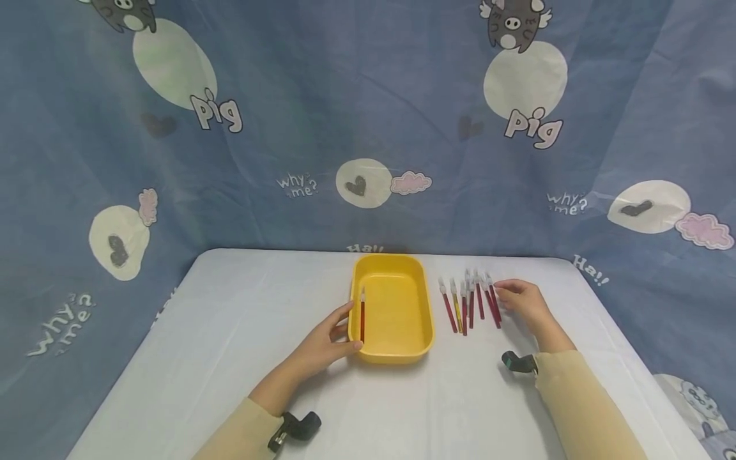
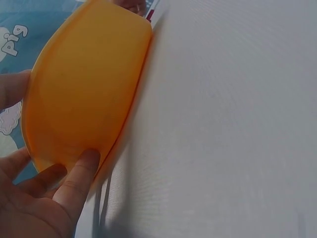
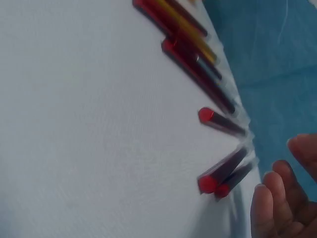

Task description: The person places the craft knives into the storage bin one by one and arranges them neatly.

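Note:
At the table's middle my left hand (image 1: 324,344) holds the left side of a yellow tray (image 1: 427,306), the thumb at its near left corner. In the left wrist view its fingers lie against the outer wall of the tray (image 2: 89,84). One slim red pen-like tool (image 1: 362,322) with a pale pointed tip lies along the left inside. Right of the tray several such red tools (image 1: 448,312), one of them yellow (image 1: 457,310), lie in a loose row. My right hand (image 1: 524,305) hovers by the row's right end. Its fingers (image 3: 261,208) are parted and hold nothing.
A white-covered table (image 1: 241,300) carries everything. Behind it hangs a blue cloth (image 1: 322,115) printed with pigs and words. Black wrist-worn devices sit at the left wrist (image 1: 296,429) and the right wrist (image 1: 519,363).

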`<state>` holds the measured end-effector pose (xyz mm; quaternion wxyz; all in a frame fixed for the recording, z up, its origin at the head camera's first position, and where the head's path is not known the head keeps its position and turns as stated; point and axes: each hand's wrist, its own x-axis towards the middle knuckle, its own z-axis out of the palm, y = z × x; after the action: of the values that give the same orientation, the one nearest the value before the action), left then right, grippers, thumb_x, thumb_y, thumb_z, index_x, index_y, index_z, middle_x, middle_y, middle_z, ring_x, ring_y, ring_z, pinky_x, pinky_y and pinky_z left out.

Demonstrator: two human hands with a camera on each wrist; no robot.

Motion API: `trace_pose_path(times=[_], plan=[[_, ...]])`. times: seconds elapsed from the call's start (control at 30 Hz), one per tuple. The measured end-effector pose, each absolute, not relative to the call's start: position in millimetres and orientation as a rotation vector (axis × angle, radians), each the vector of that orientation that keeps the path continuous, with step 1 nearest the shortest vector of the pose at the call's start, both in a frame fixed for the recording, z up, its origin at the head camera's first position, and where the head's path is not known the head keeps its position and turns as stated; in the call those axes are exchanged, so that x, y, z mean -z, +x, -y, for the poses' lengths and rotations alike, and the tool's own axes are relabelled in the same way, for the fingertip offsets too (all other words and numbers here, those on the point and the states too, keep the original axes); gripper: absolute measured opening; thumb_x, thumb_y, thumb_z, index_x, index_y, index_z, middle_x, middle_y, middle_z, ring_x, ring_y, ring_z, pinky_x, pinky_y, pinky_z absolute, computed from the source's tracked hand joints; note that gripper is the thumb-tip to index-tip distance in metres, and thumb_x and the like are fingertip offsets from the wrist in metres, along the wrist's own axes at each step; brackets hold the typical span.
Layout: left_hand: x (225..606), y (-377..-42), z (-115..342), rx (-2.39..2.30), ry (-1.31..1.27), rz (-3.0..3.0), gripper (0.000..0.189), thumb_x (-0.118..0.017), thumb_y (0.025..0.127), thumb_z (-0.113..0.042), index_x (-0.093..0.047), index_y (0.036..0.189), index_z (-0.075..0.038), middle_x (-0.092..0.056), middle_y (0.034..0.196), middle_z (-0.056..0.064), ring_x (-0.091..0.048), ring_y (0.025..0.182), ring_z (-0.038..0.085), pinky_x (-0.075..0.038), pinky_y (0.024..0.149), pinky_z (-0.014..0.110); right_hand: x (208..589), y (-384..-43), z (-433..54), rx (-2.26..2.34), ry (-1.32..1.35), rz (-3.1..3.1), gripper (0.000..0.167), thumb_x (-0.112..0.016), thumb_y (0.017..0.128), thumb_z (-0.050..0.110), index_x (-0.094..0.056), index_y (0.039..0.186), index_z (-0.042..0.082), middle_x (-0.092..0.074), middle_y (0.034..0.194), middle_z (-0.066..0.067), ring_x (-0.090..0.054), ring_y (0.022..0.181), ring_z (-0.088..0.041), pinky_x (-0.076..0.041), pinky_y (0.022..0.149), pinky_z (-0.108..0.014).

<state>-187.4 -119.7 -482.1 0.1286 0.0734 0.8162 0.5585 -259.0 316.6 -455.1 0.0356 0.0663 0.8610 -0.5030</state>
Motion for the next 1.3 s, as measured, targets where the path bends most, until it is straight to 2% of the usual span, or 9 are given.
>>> trace_pose_path(times=[0.1,0.27,0.33,0.73,1.07,1.3], plan=[[481.9,-187.1,119.5,-1.628,0.224,-2.366,0.087,-0.082,0.084,-0.034,-0.034,0.156,-0.033,-0.034,0.161,0.002,-0.046,0.139,0.031,-0.045,0.105,0.053,459.3,-262.7,-319.4,1.512,0.233,-2.634,0.042,-0.054,0.104,0.023,-0.056,0.134,-0.005,-0.056,0.135,-0.025,-0.061,0.114,-0.030,-0.055,0.084,-0.026],[481.7,-186.5,119.8,-1.628,0.226,-2.370,0.087,-0.082,0.084,-0.035,-0.034,0.156,-0.033,-0.034,0.161,0.002,-0.046,0.138,0.031,-0.045,0.106,0.054,467.2,-269.5,-322.4,1.499,0.259,-2.626,0.040,-0.055,0.102,0.019,-0.057,0.132,-0.007,-0.060,0.128,-0.026,-0.065,0.091,-0.013,-0.056,0.074,-0.021],[481.7,-186.5,119.8,-1.623,0.224,-2.376,0.087,-0.082,0.083,-0.037,-0.034,0.156,-0.033,-0.034,0.161,0.002,-0.046,0.138,0.031,-0.045,0.106,0.055,470.0,-271.4,-323.1,1.504,0.267,-2.620,0.040,-0.056,0.101,0.018,-0.057,0.131,-0.008,-0.061,0.126,-0.027,-0.063,0.089,-0.010,-0.056,0.073,-0.020],[479.8,-185.3,118.9,-1.609,0.212,-2.389,0.088,-0.082,0.083,-0.037,-0.034,0.156,-0.032,-0.034,0.161,0.003,-0.046,0.138,0.032,-0.043,0.107,0.056,477.8,-278.0,-326.9,1.450,0.270,-2.596,0.041,-0.056,0.102,0.020,-0.057,0.135,-0.005,-0.058,0.129,-0.024,-0.057,0.103,-0.022,-0.053,0.074,-0.020],[481.6,-185.4,118.8,-1.614,0.237,-2.382,0.088,-0.082,0.084,-0.036,-0.033,0.157,-0.031,-0.034,0.161,0.004,-0.047,0.138,0.032,-0.044,0.107,0.055,482.2,-279.6,-329.1,1.360,0.239,-2.643,0.039,-0.063,0.099,0.013,-0.059,0.134,-0.003,-0.058,0.133,-0.027,-0.060,0.097,-0.020,-0.054,0.071,-0.023],[480.6,-185.5,118.2,-1.647,0.223,-2.353,0.087,-0.082,0.084,-0.035,-0.034,0.156,-0.032,-0.034,0.161,0.004,-0.047,0.138,0.032,-0.042,0.108,0.057,480.3,-278.7,-328.0,1.347,0.247,-2.668,0.038,-0.064,0.099,0.012,-0.060,0.134,-0.002,-0.059,0.132,-0.026,-0.061,0.101,-0.022,-0.055,0.074,-0.022]])
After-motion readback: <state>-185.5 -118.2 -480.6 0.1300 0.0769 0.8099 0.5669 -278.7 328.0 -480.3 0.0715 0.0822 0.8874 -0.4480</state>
